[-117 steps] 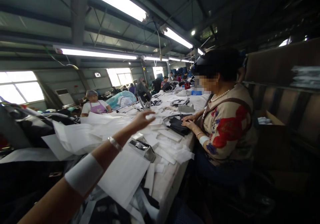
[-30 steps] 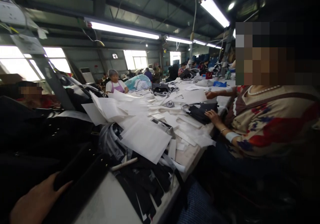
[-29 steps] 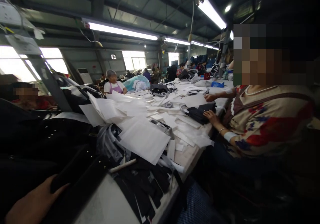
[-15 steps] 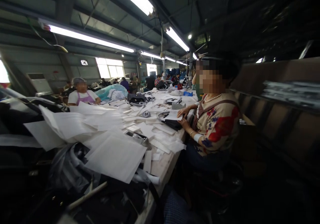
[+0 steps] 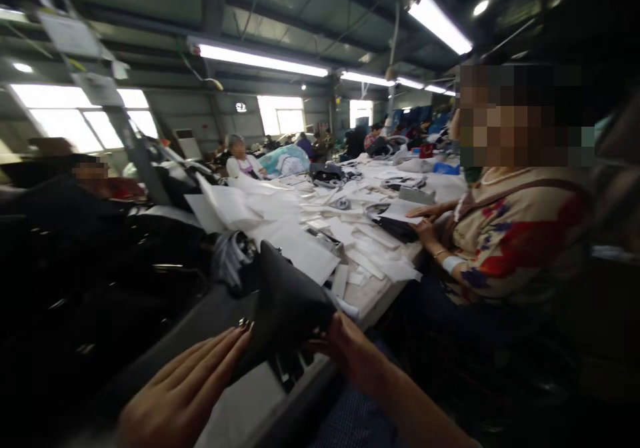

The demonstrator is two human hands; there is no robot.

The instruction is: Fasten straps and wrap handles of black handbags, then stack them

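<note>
A black leather-look bag (image 5: 290, 295) with small metal fittings is raised above the near end of the table, its upper part folded to a peak. My left hand (image 5: 185, 381) lies along its near left side, fingers straight and side by side, tips by a shiny metal fitting (image 5: 245, 325); the thumb is hidden. At the bag's right edge, my right hand (image 5: 350, 348) is closed on the material, slightly blurred. Beneath the bag, a white sheet (image 5: 245, 408) shows between my hands. Grey wrapped straps (image 5: 231, 258) lie just behind it.
White sheets (image 5: 300, 248) and foam strips cover the long table (image 5: 385, 295). Dark bags with metal fittings (image 5: 165, 268) are heaped on the left. A co-worker (image 5: 520, 235) sits close on the right, hands on a white sheet over a black item. A slanted post (image 5: 135, 148) stands at left.
The view has swung left, so the table and co-worker appear further right. Both my hands have come into view with the black bag between them.
</note>
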